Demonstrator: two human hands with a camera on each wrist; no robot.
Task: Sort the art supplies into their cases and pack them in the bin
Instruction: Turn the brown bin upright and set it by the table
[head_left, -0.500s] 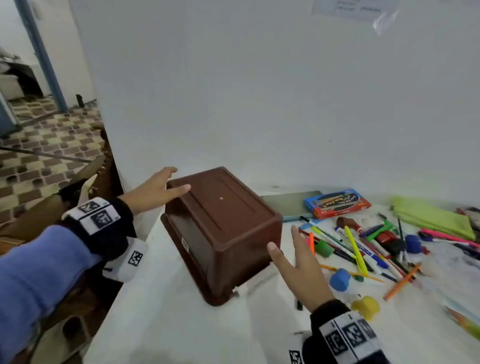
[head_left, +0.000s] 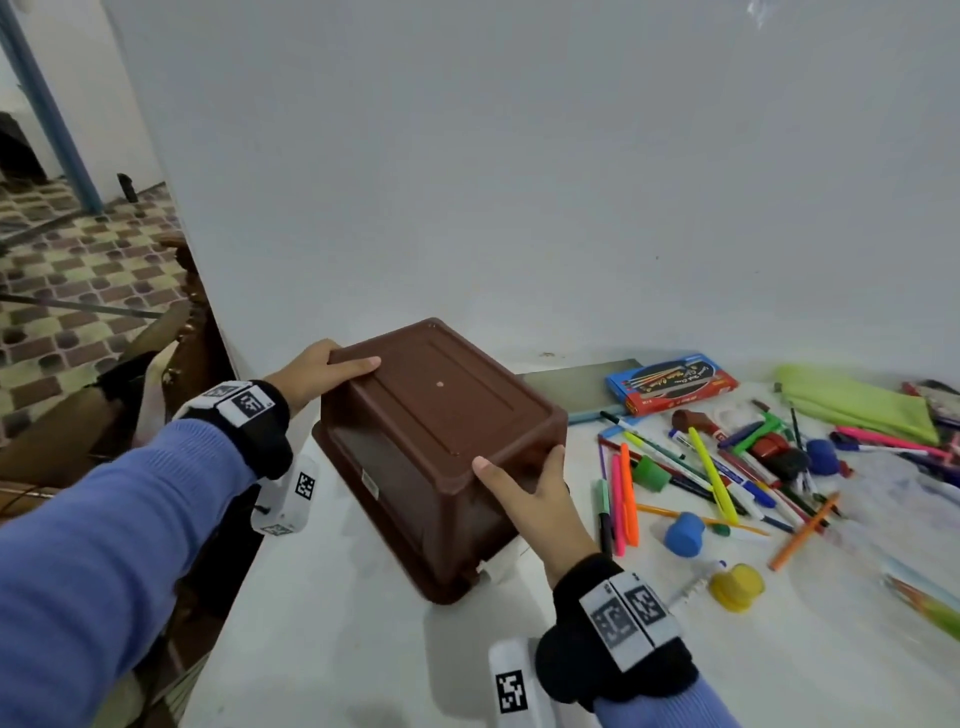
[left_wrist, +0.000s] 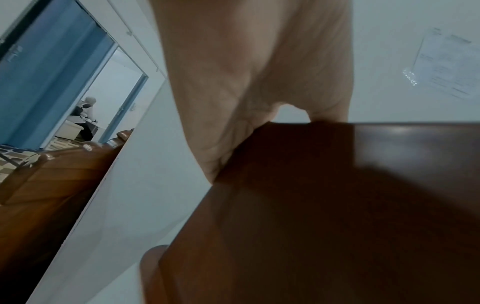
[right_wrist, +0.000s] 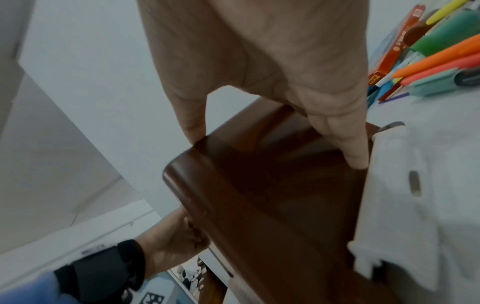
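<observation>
**Both hands on the upturned bin**

Your left fingers (head_left: 358, 365) are curled over the far left corner of the brown bin (head_left: 441, 431), thumb lying flat on its upturned base and the rest wrapped down the far side, so your left hand (head_left: 317, 371) grips that corner. Your right hand (head_left: 535, 499) clamps the opposite near right corner: the thumb presses on the base edge, and in the right wrist view the fingers (right_wrist: 348, 139) reach straight down the side wall, tips against the plastic. Both hands are holding the bin, neither hanging loose.

The bin is upside down, its flat base up and tilted toward you, its rim down on the white counter (head_left: 363, 649) near the left edge. Whether the whole rim is touching the counter, you cannot tell from these views.

To the right of the bin, well clear of your right hand, lies a loose heap of pens and markers (head_left: 717, 467), with an orange marker (head_left: 628, 493) and a pink one (head_left: 617, 504) side by side nearest the bin. A blue cap (head_left: 684, 534) and a yellow cap (head_left: 736, 586) sit in front of the heap. Behind it, by the wall, rests a red and blue pencil box (head_left: 672, 382), and further right a green pouch (head_left: 852, 402).
</observation>
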